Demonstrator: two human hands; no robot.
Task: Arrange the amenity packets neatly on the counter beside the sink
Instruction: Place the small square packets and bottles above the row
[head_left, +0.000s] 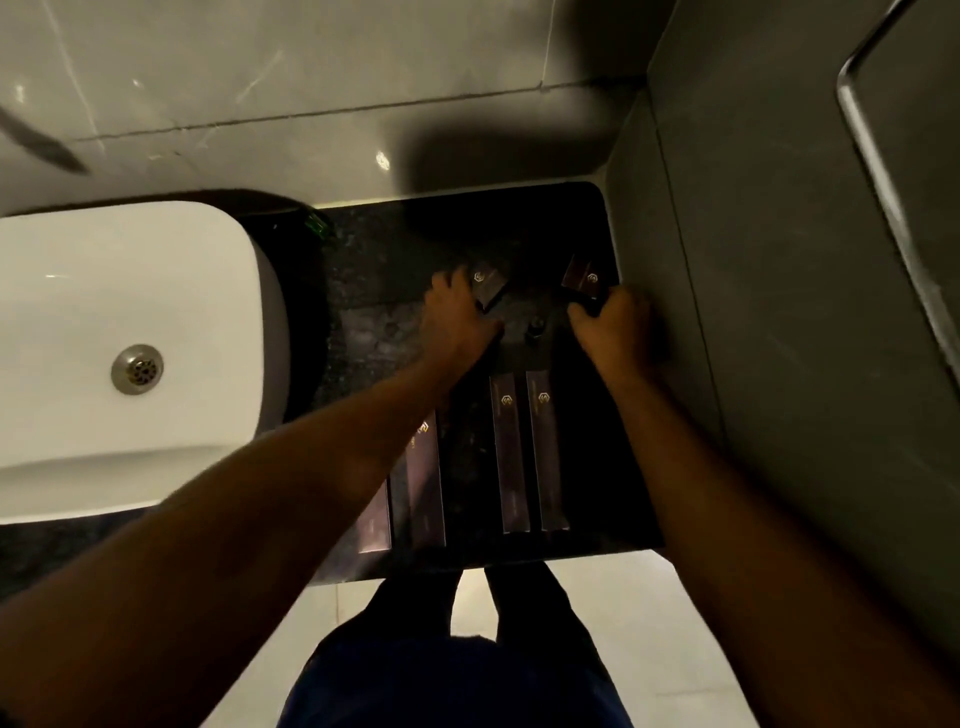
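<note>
While the left hand (457, 322) pinches one small dark packet (488, 286) and the right hand (615, 325) another (582, 278), both just beyond the fingertips, four long packets (511, 452) lie wristward, so squaring these two apparently comes next.

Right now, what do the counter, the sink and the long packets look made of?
Counter: dark speckled polished stone, probably granite. Sink: glossy white ceramic by its sheen, metal drain. Long packets: dark matte card or foil with gold logos; too dim to tell which.
</note>
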